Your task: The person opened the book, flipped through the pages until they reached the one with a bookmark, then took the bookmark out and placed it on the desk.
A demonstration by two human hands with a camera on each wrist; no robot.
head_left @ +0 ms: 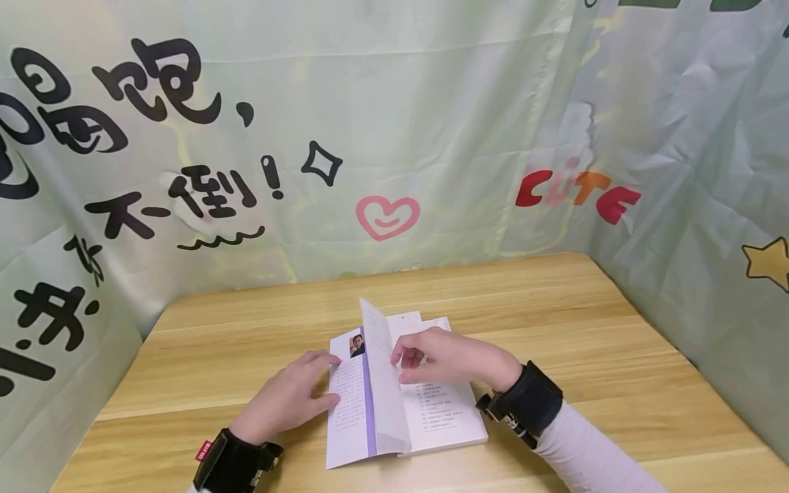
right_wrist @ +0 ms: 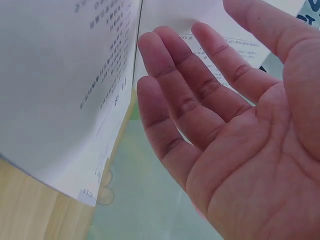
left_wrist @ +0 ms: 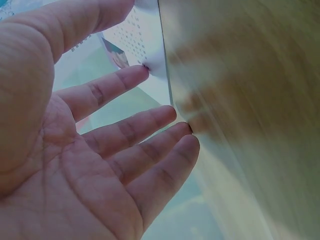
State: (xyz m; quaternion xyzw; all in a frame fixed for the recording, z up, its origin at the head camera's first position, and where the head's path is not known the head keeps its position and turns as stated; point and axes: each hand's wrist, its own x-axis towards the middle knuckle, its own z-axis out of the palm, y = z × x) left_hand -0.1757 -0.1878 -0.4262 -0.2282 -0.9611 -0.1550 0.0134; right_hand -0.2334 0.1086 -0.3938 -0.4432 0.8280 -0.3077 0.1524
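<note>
An open book (head_left: 440,411) lies on the table, its left side a cover flap (head_left: 348,411) with a purple band, a small portrait photo and lines of text. Between flap and right-hand page, a leaf (head_left: 383,390) stands up, tilted to the left. My left hand (head_left: 290,394) is at the flap's outer edge, thumb and index fingertips on it, the other fingers loosely extended. Over the right-hand page is my right hand (head_left: 440,356), its fingers (right_wrist: 172,85) gently bent beside the raised leaf (right_wrist: 60,90). Nothing shows between its thumb and fingers.
The wooden table (head_left: 246,322) extends around the book on all sides. Behind it hangs a pale green printed cloth (head_left: 456,137) with black characters, a pink heart and coloured letters. Black straps (head_left: 530,404) with small cameras are worn on both wrists.
</note>
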